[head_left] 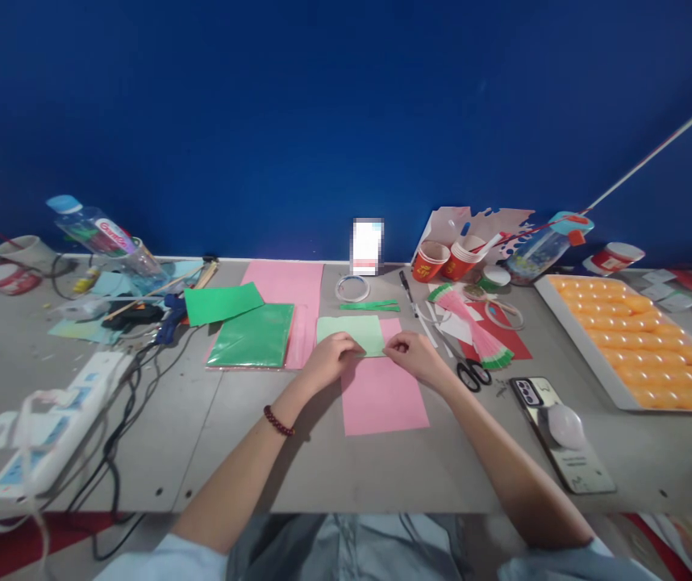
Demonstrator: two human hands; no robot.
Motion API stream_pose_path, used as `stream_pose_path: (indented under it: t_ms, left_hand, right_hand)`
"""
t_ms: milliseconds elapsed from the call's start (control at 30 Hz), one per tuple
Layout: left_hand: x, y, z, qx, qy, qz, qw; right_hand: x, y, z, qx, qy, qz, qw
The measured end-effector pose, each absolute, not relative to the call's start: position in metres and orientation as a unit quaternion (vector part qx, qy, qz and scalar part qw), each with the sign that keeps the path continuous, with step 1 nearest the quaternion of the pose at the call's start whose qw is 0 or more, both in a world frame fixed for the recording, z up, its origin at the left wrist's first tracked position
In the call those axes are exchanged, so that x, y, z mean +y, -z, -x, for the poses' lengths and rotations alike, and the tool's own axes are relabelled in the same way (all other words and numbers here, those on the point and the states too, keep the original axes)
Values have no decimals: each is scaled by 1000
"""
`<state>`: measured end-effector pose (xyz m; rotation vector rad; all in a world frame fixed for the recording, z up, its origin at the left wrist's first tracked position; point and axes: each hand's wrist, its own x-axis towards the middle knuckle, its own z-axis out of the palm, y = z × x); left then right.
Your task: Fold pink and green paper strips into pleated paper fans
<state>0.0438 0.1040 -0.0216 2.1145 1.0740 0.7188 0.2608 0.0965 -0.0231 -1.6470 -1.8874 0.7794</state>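
Observation:
A light green paper [351,329] lies across the upper part of a pink sheet [383,399] in front of me. My left hand [335,355], below a dark red bead bracelet [278,421], has its fingertips closed at the green paper's near edge. My right hand [417,357] is pinched at that paper's near right corner; its fingertips are partly hidden. Beyond the paper lie narrow green strips [370,306] and a roll of clear tape [352,288]. Black-handled scissors [473,374] rest just right of my right hand.
To the left are green paper packs [252,336], a power strip [59,424] with cables and a tilted bottle [95,226]. On the right lie a pink-and-green pleated paper [472,323], paper cups [430,262], a phone [585,468] and a tray of orange balls [636,339].

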Motion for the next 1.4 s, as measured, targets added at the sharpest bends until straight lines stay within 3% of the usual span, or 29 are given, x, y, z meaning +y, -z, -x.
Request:
stream_pose_path:
  t_ms: [467, 1100, 1400]
  left_hand:
    - [106, 22, -43, 404, -239, -839, 274]
    - [102, 27, -48, 338, -162, -927, -29]
    - [101, 29, -47, 354, -213, -911, 13]
  right_hand:
    - [98, 27, -259, -681, -285, 621, 264]
    - [96, 23, -256, -681, -279, 625, 259]
    - [88, 27, -262, -730, -246, 532, 351]
